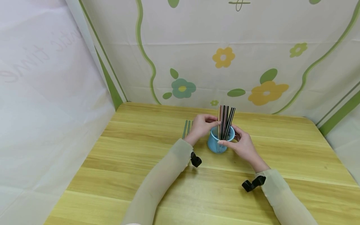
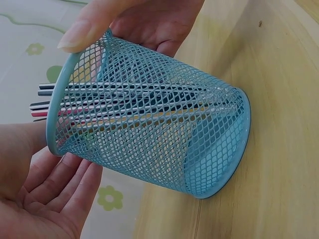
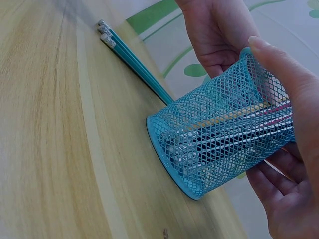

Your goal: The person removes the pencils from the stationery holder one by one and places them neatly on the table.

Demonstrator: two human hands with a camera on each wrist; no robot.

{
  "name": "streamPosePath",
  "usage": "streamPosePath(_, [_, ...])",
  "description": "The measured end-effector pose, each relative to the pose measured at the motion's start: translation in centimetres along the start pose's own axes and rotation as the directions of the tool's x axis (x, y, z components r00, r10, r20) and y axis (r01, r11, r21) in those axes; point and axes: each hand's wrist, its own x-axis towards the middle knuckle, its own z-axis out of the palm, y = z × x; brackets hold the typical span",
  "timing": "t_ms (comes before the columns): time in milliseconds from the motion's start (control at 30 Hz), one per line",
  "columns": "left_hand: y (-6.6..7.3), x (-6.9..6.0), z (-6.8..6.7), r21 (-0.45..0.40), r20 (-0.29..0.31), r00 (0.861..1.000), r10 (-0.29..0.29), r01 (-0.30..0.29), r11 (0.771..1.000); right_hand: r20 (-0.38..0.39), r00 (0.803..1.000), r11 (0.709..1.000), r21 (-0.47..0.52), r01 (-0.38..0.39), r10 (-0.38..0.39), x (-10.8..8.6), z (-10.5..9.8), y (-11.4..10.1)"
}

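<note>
A light blue mesh pencil holder stands upright on the table with a bundle of pencils, mostly black with some red and yellowish ones, leaning in it. My right hand grips the holder from the right, its thumb over the near rim and its fingers round the far side. My left hand is at the left of the holder's mouth, thumb close against the pencils. In the left wrist view, the left fingers lie loosely extended beside the mesh; the thumb tip is hidden behind the rim.
Teal pencils with metal-banded ends lie side by side on the wooden table, left of the holder and partly behind the left wrist. A white cloth backdrop printed with flowers rises behind the table's far edge.
</note>
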Motion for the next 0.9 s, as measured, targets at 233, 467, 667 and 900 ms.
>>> streamPosePath(233, [-0.06, -0.06, -0.03, -0.006, -0.001, 1.0, 0.01, -0.01, 1.0, 0.016, 1.0, 1.0, 0.0, -0.008, 0.008, -0.06, 0.02, -0.34])
streamPosePath(467, [-0.23, -0.03, -0.18, -0.029, -0.013, 1.0, 0.023, -0.024, 0.999, 0.017, 1.0, 1.0, -0.013, -0.011, 0.011, -0.02, 0.03, -0.35])
streamPosePath(667, [-0.14, -0.17, -0.51, -0.042, -0.008, 1.0, 0.026, -0.026, 0.999, 0.015, 1.0, 1.0, -0.008, -0.002, 0.002, -0.13, 0.01, -0.42])
streamPosePath(900, [-0.03, -0.25, -0.75, -0.058, -0.009, 0.999, 0.034, -0.034, 0.998, 0.017, 1.0, 1.0, -0.016, -0.011, 0.011, 0.02, 0.03, -0.24])
